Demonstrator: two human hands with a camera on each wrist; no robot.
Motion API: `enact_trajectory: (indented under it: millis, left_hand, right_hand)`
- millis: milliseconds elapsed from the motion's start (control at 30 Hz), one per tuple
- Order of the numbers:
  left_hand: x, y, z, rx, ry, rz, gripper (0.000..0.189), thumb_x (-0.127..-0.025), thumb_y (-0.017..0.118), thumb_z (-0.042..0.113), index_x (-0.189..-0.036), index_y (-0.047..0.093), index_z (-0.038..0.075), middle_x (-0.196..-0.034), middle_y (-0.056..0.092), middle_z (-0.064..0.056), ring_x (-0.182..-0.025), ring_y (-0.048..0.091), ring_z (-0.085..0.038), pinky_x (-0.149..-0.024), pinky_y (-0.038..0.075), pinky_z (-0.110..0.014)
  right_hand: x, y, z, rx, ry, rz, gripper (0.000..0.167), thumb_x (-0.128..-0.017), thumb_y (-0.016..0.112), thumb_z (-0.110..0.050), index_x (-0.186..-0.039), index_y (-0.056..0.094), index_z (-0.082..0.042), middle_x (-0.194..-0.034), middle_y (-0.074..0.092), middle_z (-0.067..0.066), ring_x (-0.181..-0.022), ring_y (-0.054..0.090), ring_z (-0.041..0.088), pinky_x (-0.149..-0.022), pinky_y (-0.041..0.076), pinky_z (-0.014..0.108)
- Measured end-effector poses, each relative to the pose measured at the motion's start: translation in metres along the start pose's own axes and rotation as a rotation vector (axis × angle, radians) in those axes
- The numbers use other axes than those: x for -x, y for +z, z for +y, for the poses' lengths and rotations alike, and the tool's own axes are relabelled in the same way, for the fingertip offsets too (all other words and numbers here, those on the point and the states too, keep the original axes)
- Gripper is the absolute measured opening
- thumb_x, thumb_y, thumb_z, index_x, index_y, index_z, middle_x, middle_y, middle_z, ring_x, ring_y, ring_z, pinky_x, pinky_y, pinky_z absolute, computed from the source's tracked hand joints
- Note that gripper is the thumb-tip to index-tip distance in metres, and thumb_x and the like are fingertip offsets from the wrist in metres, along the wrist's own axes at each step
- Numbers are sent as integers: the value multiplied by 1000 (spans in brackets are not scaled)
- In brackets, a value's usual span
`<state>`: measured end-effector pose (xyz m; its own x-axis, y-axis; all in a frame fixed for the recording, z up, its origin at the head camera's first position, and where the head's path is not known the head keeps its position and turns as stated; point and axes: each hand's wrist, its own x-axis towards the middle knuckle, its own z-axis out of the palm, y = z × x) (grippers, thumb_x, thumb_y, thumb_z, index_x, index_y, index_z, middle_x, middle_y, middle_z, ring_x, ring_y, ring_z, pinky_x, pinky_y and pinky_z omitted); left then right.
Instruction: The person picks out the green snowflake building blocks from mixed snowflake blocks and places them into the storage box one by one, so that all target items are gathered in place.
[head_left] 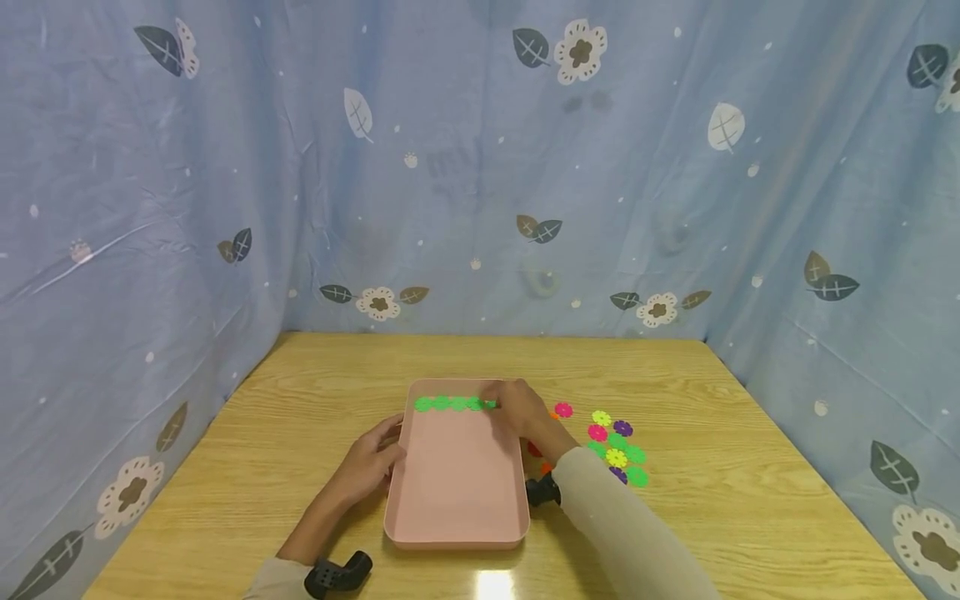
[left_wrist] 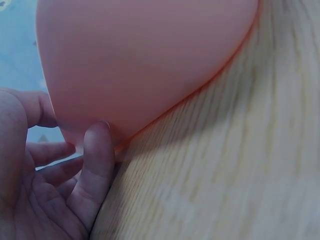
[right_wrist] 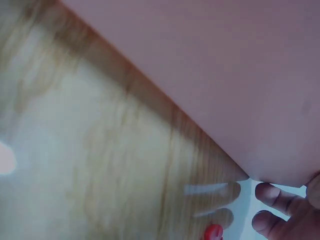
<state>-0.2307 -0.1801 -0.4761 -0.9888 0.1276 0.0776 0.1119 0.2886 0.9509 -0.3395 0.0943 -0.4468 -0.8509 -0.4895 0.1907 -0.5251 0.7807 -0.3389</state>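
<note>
A pink rectangular tray point(head_left: 459, 492) sits on the table with a row of several green flower-shaped plastic pieces point(head_left: 441, 403) along its far wall. My left hand point(head_left: 367, 462) grips the tray's left side; in the left wrist view the thumb point(left_wrist: 98, 150) lies against the outer wall and other fingers reach the rim. Over the far right corner, my right hand point(head_left: 521, 408) bends down into the tray, its fingertips at the green piece at the row's right end, which they partly hide. Two fingers of it point(right_wrist: 267, 192) show outside the tray wall in the right wrist view.
Right of the tray, loose flower pieces in several colours lie on the wooden table point(head_left: 697, 500), among them a yellow piece point(head_left: 617, 457), a purple piece point(head_left: 622, 427) and a pink piece point(head_left: 563, 410). A blue patterned curtain point(head_left: 480, 192) encloses the table's back and sides.
</note>
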Motion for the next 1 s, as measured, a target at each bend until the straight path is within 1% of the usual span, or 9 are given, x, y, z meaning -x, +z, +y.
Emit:
enact_trajectory:
  millis: [33,133,233,300,500,567,833,967,1000]
  left_hand:
    - [0,0,0,-3,3,0,61,-96,56,8,-154,41,6,-146,52,-24,-117,62,-37,-64,58,-36]
    - [0,-1,1,-3,5,-2,61,-96,55,8,-155,40,6,-146,52,-24,-116,63,-37,-63,58,-36]
    - [0,-1,1,3,-4,-1,61,-96,55,7,-155,39,6,-146,51,-24,-112,64,-35,-61,58,-37]
    - [0,-1,1,7,-10,-2,61,-96,55,7,-155,39,6,-146,51,-24,-109,64,-33,-60,57,-37]
    - [0,-1,2,-12,2,0,61,-96,55,8,-154,40,5,-145,52,-24,-117,62,-37,-67,58,-36]
    - [1,0,1,-16,3,2,60,-96,55,8,-154,40,5,-146,52,-24,-120,61,-39,-69,58,-36]
    - [2,3,0,-6,-13,17,61,-96,55,8,-154,41,5,-146,52,-23,-114,64,-34,-63,58,-37]
    - [3,5,-1,-20,-1,23,60,-96,55,8,-154,41,5,-146,52,-24,-117,62,-37,-66,58,-36]
    - [3,5,-1,-22,2,26,60,-96,55,8,-154,41,5,-146,52,-24,-118,62,-38,-67,58,-35]
  right_hand:
    - [0,0,1,-3,-9,-13,11,-98,68,-17,-97,77,-11,-106,73,9,-80,66,23,-71,55,35]
    - [0,0,1,-1,25,-32,19,-99,66,-22,-101,80,-10,-109,73,10,-95,67,29,-78,55,39]
    - [1,0,1,10,75,-57,24,-99,65,-26,-118,78,-17,-128,70,9,-124,59,37,-95,54,46]
    - [1,0,1,21,96,-70,26,-99,65,-25,-123,74,-22,-138,64,8,-133,52,39,-100,52,47]
    - [2,1,1,49,82,-64,27,-100,64,-16,-123,74,-22,-136,65,6,-130,55,38,-95,54,43]
    - [3,2,2,61,67,-53,26,-100,64,-17,-122,75,-22,-134,67,6,-129,56,38,-96,54,44]
    - [5,2,4,68,57,-59,28,-100,63,-22,-125,74,-23,-137,65,6,-130,52,43,-103,48,53]
    - [5,2,6,25,0,-25,20,-99,63,-17,-110,81,-17,-118,73,6,-114,63,36,-93,53,48]
    - [5,2,6,12,-12,-10,20,-99,64,-16,-109,81,-16,-117,73,6,-114,64,34,-94,53,48]
